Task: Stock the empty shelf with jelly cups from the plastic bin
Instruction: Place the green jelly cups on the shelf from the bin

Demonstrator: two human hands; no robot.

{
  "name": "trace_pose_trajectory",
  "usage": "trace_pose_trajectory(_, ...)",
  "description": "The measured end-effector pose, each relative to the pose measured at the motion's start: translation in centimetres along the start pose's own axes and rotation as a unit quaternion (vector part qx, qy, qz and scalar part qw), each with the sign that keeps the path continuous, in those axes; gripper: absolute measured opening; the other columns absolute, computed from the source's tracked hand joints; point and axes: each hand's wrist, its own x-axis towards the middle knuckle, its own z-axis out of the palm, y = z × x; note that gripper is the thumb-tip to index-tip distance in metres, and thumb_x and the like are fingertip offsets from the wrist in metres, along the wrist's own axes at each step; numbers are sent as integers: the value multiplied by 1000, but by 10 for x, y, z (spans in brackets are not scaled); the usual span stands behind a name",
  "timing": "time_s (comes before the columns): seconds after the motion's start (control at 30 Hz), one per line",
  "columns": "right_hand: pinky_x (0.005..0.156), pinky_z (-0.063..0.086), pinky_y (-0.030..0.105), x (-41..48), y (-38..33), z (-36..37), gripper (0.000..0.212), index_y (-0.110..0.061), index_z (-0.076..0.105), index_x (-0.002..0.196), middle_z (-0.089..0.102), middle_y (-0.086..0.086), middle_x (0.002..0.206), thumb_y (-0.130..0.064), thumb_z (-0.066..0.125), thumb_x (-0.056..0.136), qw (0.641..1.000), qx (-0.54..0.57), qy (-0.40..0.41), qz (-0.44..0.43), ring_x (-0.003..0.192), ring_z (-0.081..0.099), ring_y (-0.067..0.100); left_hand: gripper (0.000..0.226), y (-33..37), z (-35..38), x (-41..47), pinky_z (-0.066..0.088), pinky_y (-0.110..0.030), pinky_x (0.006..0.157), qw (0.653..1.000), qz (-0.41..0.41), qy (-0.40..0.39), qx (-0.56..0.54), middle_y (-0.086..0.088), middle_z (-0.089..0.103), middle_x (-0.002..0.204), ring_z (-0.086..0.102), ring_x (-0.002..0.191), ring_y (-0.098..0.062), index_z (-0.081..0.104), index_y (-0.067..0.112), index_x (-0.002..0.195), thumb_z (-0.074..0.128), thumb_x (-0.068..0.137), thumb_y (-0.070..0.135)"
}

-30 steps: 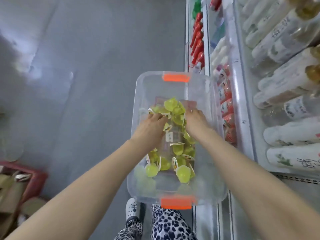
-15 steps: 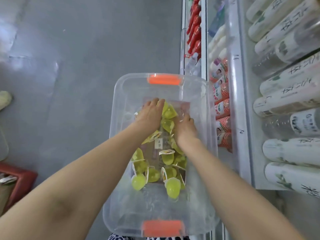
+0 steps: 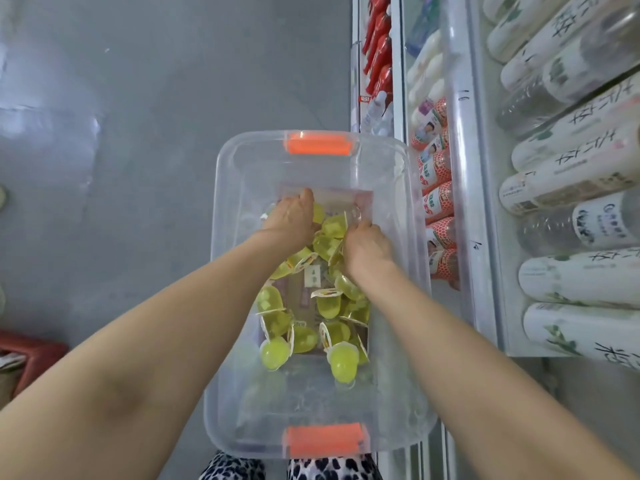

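The jelly cups [image 3: 313, 303] are small, yellow-green and translucent, and they lie in a loose heap on the floor of the clear plastic bin [image 3: 225, 271]. They point every way: some lie on their sides with the foil lids showing edge-on, and two at the near end of the heap sit with their rounded bottoms up. The heap runs as a strip along the bin's long axis, which points away from the person, and it leaves the bin's side margins bare.

The bin has an orange handle [image 3: 318, 143] at its far end and another [image 3: 323, 439] at its near end. Both hands are inside it at the far end of the heap. The left hand [image 3: 292, 216] lies palm down on the cups, with the fingers curled among them. The right hand [image 3: 367, 245] is just beside it, knuckles up, with the fingers tucked down into the cups. Whether either grip has closed on a cup cannot be told.

To the right, the shelves [image 3: 460, 188] hold white bottles [image 3: 571, 282], red-and-white labelled bottles [image 3: 438, 202] and red packs [image 3: 379, 46]. The grey floor [image 3: 138, 133] lies beneath and to the left of the bin.
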Motion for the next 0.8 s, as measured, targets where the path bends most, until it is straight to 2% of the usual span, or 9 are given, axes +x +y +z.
trace_pose_trajectory(0.07, 84, 48, 36, -9, -1, -1, 57, -2, 43, 135, 47, 17, 129, -15, 67, 85, 999, 3, 43, -12, 112, 51, 31, 48, -2, -10, -12, 42, -41, 86, 1000, -1, 2, -15, -18, 56, 120, 56, 110, -37, 41, 6, 125, 65, 91, 29)
trace_pose_trajectory(0.13, 83, 48, 37, -22, -3, -6, 58, -4, 47, 129, 47, 15, 129, -26, 72, 82, 995, 9, 92, -25, 112, 50, 31, 49, -4, -21, -28, 42, -38, 83, 999, 11, 12, -36, -16, 51, 122, 56, 107, -36, 42, 9, 125, 67, 88, 30)
trace_pose_trajectory(0.27, 84, 45, 37, -64, -5, -24, 65, -6, 41, 135, 43, 15, 133, -36, 68, 85, 985, 24, 166, -27, 110, 48, 32, 51, -5, -40, -68, 43, -37, 84, 997, 46, 36, -52, -13, 45, 123, 57, 98, -36, 48, 17, 127, 71, 83, 32)
trace_pose_trajectory(0.37, 84, 45, 37, -109, -8, -30, 75, -6, 35, 142, 36, 15, 134, -38, 70, 84, 973, 125, 192, -11, 104, 51, 32, 55, -6, -48, -104, 44, -36, 83, 993, 67, 59, -75, -11, 44, 124, 57, 100, -33, 49, 17, 128, 74, 81, 30)
trace_pose_trajectory(0.5, 92, 41, 37, -173, -12, -26, 61, -7, 46, 131, 47, 12, 123, -34, 68, 81, 942, 240, 234, 30, 109, 50, 28, 58, -7, -52, -156, 43, -35, 75, 986, 109, 85, -93, -6, 51, 116, 56, 93, -26, 46, 15, 118, 79, 75, 33)
trace_pose_trajectory(0.57, 95, 40, 40, -208, -13, -18, 56, -8, 50, 129, 54, 14, 122, -33, 63, 80, 929, 256, 262, 54, 112, 50, 32, 57, -6, -55, -184, 46, -38, 78, 980, 146, 87, -101, -4, 53, 112, 56, 95, -26, 46, 15, 116, 80, 74, 34)
trace_pose_trajectory(0.67, 93, 41, 41, -265, -13, -4, 58, -9, 55, 127, 58, 16, 117, -37, 55, 77, 895, 291, 322, 102, 110, 51, 36, 58, 3, -56, -224, 46, -43, 88, 972, 198, 90, -87, -4, 58, 113, 57, 103, -28, 48, 16, 120, 78, 75, 33)
trace_pose_trajectory(0.73, 90, 40, 39, -305, -11, 5, 59, -10, 57, 124, 61, 16, 111, -41, 49, 74, 873, 297, 367, 123, 105, 53, 36, 60, 15, -56, -250, 45, -38, 86, 963, 241, 91, -84, -6, 61, 111, 57, 106, -29, 48, 16, 123, 79, 74, 33)
trace_pose_trajectory(0.8, 87, 37, 37, -346, -7, 11, 53, -10, 56, 122, 61, 14, 108, -38, 53, 77, 858, 293, 396, 146, 101, 53, 35, 61, 31, -57, -274, 40, -33, 82, 952, 285, 86, -73, -6, 63, 113, 58, 106, -28, 48, 16, 125, 78, 75, 35)
